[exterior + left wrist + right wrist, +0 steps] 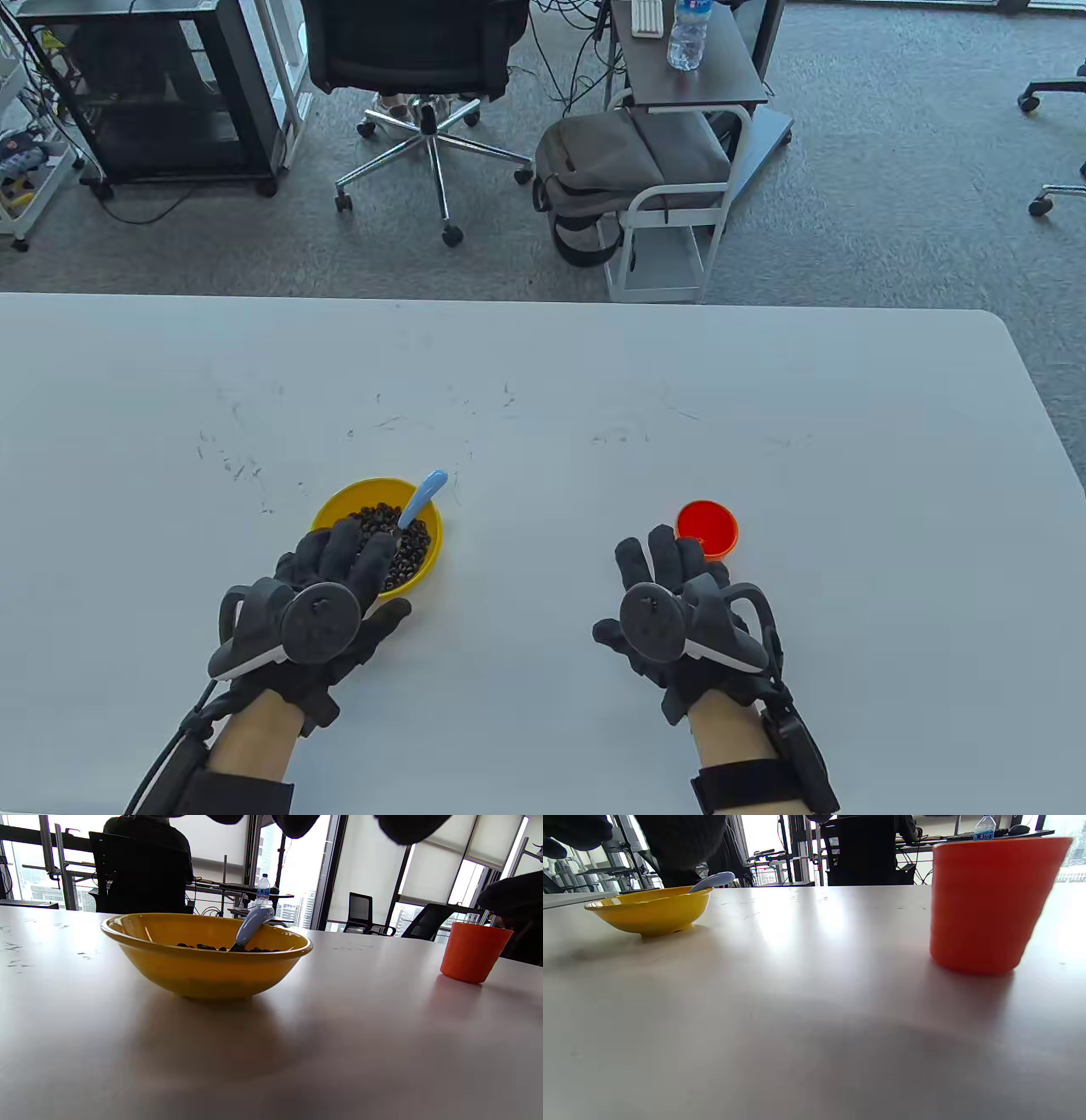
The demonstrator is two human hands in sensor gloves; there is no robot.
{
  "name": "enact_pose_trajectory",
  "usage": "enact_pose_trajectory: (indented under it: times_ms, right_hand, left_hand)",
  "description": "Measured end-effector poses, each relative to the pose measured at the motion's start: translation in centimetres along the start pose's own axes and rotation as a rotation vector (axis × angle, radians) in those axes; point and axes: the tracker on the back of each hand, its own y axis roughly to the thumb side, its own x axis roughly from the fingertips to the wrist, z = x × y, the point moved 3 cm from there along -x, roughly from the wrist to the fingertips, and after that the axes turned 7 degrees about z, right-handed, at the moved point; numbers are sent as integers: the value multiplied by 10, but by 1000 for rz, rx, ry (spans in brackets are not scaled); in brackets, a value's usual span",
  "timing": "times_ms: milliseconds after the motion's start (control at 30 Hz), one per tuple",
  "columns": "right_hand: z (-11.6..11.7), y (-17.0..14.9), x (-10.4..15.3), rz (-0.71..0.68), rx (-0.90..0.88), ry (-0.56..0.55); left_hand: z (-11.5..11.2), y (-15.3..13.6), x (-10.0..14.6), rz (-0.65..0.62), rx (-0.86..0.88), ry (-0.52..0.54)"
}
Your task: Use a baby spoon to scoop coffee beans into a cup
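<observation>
A light, stiff baby spoon [422, 497] leans at one o'clock in the yellow bowl [339, 503] of coffee beans [411, 550], blue handle best pinched; left hand [339, 569] hovers spread, empty, right hand [670, 564] open beside the orange cup [708, 527].

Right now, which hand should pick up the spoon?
Left. The left hand hovers over the yellow bowl, where the spoon leans in the beans; the right hand sits by the orange cup.
</observation>
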Motion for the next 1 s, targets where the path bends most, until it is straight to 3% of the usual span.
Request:
enact_pose_trajectory:
  times_ms: [267, 633, 800, 1000]
  right_hand:
    - [-1, -4, -2, 8, -20, -4]
    - [-6, -57, -2, 190, -97, -99]
    - [7, -85, -5, 309, -163, -86]
    - [21, -95, -9, 350, -205, -51]
  left_hand:
    - [-1, 0, -1, 8, -5, -8]
    - [1, -1, -3, 10, -3, -6]
    - [1, -1, -4, 12, -7, -7]
    - [1, -1, -5, 15, -16, -7]
